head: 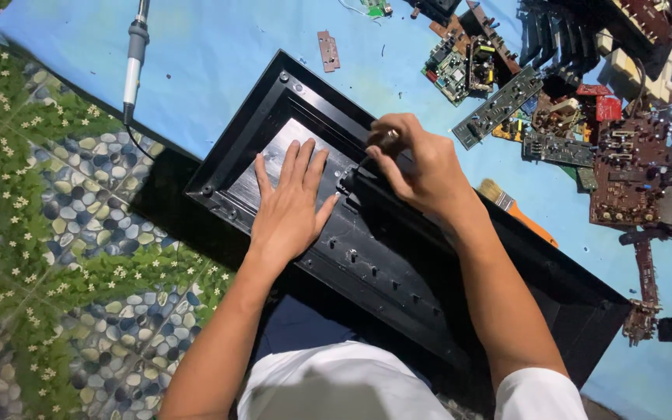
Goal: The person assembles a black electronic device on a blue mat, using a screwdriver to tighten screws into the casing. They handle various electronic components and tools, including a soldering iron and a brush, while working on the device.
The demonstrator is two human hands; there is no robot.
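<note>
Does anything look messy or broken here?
Yes. Loose circuit boards lie jumbled in a heap on the blue cloth, overlapping at odd angles. One small brown board lies apart from the pile. The black panel under the left hand and right hand shows no clear damage.

A long black plastic panel (398, 257) runs diagonally from frame centre to lower right, lying on a blue cloth (219, 54). Both hands rest on it — left hand (289, 206) flat, right hand (418, 167) just beside. A soldering iron (134, 58) lies upper left; loose circuit boards (585, 117) crowd the upper right.
</note>
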